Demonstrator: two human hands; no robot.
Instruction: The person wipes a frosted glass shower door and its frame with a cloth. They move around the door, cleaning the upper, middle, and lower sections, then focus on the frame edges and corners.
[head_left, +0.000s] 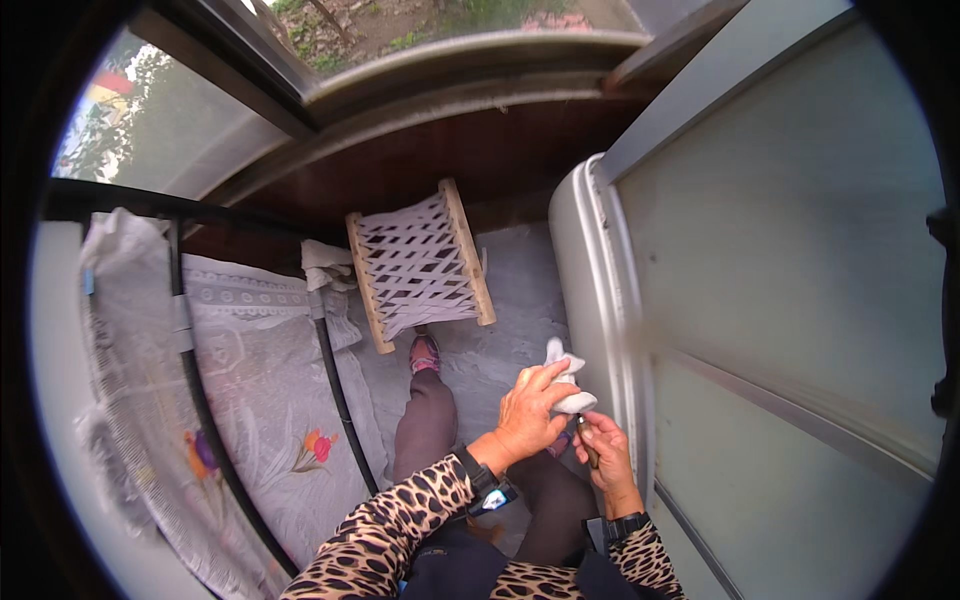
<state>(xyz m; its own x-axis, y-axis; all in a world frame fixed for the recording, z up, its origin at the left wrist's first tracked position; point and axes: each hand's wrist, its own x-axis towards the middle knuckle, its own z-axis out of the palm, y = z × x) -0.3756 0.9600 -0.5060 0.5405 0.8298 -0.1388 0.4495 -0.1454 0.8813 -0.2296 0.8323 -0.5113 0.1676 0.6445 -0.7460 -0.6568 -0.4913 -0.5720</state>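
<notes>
My left hand (528, 408) has its fingers closed on a bunched white cloth (574, 402), part of which sticks up past the fingertips. Just below and to the right, my right hand (610, 458) grips a slim tool with a dark brown handle (590, 450). The upper end of that tool meets the lower edge of the cloth. Whether its tip is wrapped in the cloth or only touches it is hidden. Both hands are held in front of my legs, close to the pale rounded panel on the right.
A folding stool with wooden rails and woven white straps (415, 260) stands ahead on the grey floor (510, 350). White lace covers (250, 350) and black poles (335, 385) are at left. A pale rounded panel (590, 290) and large framed door (790, 270) bound the right, windows the far side.
</notes>
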